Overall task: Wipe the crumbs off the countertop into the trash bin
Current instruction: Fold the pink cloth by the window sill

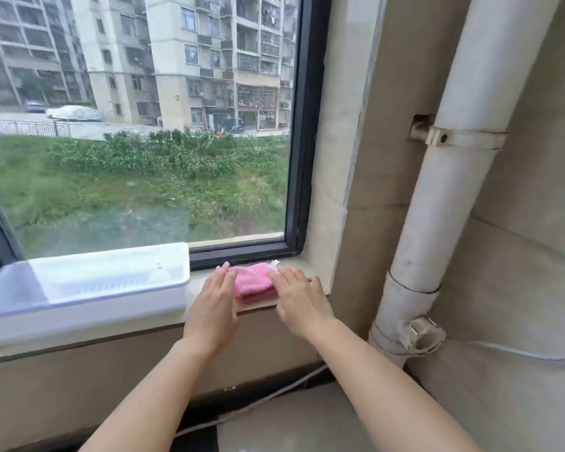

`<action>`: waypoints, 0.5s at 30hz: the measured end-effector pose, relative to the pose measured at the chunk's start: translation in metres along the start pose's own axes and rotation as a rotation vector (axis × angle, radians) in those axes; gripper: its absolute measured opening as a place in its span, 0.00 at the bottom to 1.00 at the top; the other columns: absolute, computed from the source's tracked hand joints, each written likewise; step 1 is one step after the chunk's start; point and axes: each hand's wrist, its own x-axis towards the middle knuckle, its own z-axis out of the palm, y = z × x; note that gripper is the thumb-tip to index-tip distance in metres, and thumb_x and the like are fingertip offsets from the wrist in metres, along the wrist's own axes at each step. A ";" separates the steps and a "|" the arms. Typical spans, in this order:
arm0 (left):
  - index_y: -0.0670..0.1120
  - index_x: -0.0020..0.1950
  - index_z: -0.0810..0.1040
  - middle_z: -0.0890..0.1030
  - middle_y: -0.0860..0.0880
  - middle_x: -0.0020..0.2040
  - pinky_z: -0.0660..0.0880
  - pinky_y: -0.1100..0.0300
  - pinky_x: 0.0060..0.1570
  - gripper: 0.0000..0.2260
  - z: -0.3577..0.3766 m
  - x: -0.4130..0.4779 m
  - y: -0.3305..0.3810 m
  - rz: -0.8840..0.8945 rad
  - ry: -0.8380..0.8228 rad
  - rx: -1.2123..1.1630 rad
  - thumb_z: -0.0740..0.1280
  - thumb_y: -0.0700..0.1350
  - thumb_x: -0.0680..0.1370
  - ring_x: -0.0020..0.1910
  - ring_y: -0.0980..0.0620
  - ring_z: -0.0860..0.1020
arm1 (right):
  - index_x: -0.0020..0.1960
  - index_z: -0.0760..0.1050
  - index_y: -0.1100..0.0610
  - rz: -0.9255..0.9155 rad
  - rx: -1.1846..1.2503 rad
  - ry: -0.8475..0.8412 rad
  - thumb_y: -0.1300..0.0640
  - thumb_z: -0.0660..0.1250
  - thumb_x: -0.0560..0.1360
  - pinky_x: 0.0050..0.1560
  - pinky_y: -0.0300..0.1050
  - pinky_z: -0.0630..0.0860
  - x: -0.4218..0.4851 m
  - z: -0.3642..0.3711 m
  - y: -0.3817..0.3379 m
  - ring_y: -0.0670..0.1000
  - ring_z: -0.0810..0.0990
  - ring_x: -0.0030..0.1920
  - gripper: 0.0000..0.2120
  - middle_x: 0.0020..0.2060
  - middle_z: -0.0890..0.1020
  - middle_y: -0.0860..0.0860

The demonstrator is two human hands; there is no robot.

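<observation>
Both hands at the pink cloth on the window ledge, about to take it up.

The left hand [216,296] lies flat with fingers spread against the left side of the pink cloth [254,283], and the right hand [299,296] rests open on its right side; neither pinches it yet. The cloth sits folded on the ledge [258,307], just right of the white lidded tray [85,288] and near the window frame [242,252]. To do this well, I would gather the cloth into one hand, keeping its fold so a broad face meets the surface. Neither countertop, crumbs nor trash bin appears in view; fingertips under the cloth's edges are hidden, and the tray's contents are blurred.
</observation>
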 end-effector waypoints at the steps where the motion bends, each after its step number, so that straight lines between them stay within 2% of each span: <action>1: 0.45 0.75 0.62 0.61 0.45 0.77 0.55 0.58 0.72 0.28 0.003 0.006 -0.005 -0.031 0.009 -0.058 0.58 0.32 0.74 0.75 0.48 0.58 | 0.76 0.58 0.50 -0.005 -0.009 -0.016 0.62 0.56 0.78 0.67 0.55 0.59 0.010 0.002 -0.001 0.53 0.60 0.73 0.28 0.74 0.62 0.52; 5: 0.45 0.67 0.75 0.66 0.46 0.74 0.56 0.57 0.71 0.18 0.008 0.015 -0.012 -0.054 -0.012 -0.151 0.61 0.41 0.78 0.74 0.47 0.60 | 0.69 0.71 0.50 -0.020 -0.059 -0.049 0.61 0.57 0.78 0.67 0.55 0.58 0.033 0.005 0.000 0.51 0.56 0.75 0.21 0.75 0.62 0.52; 8: 0.46 0.61 0.79 0.71 0.48 0.71 0.57 0.59 0.70 0.12 0.010 0.012 -0.010 0.008 0.061 -0.209 0.63 0.45 0.79 0.74 0.49 0.62 | 0.63 0.76 0.51 0.014 -0.028 0.025 0.58 0.56 0.78 0.62 0.52 0.60 0.025 0.006 0.008 0.52 0.62 0.72 0.17 0.69 0.71 0.51; 10: 0.45 0.58 0.79 0.76 0.49 0.66 0.61 0.59 0.68 0.10 0.007 0.008 0.002 0.040 0.134 -0.299 0.65 0.46 0.78 0.72 0.50 0.66 | 0.58 0.77 0.52 0.064 0.105 0.113 0.56 0.57 0.78 0.57 0.50 0.62 0.010 0.002 0.017 0.52 0.68 0.67 0.14 0.62 0.75 0.49; 11: 0.46 0.55 0.79 0.79 0.49 0.60 0.66 0.58 0.65 0.09 0.004 0.005 0.012 0.067 0.163 -0.345 0.65 0.46 0.78 0.68 0.50 0.70 | 0.56 0.77 0.53 0.080 0.181 0.143 0.56 0.57 0.77 0.54 0.49 0.62 0.000 -0.002 0.020 0.51 0.69 0.64 0.12 0.59 0.77 0.49; 13: 0.47 0.50 0.79 0.82 0.51 0.46 0.74 0.54 0.53 0.05 -0.004 -0.003 0.036 0.098 0.173 -0.428 0.66 0.47 0.78 0.52 0.51 0.77 | 0.50 0.77 0.55 0.145 0.321 0.150 0.57 0.58 0.76 0.52 0.47 0.62 -0.025 -0.014 0.025 0.51 0.71 0.59 0.09 0.53 0.79 0.49; 15: 0.49 0.46 0.79 0.81 0.52 0.39 0.75 0.54 0.42 0.05 -0.011 -0.016 0.065 0.087 0.089 -0.561 0.67 0.50 0.77 0.41 0.51 0.78 | 0.45 0.77 0.58 0.280 0.584 0.106 0.56 0.60 0.72 0.55 0.50 0.68 -0.062 -0.031 0.031 0.51 0.74 0.53 0.09 0.45 0.81 0.50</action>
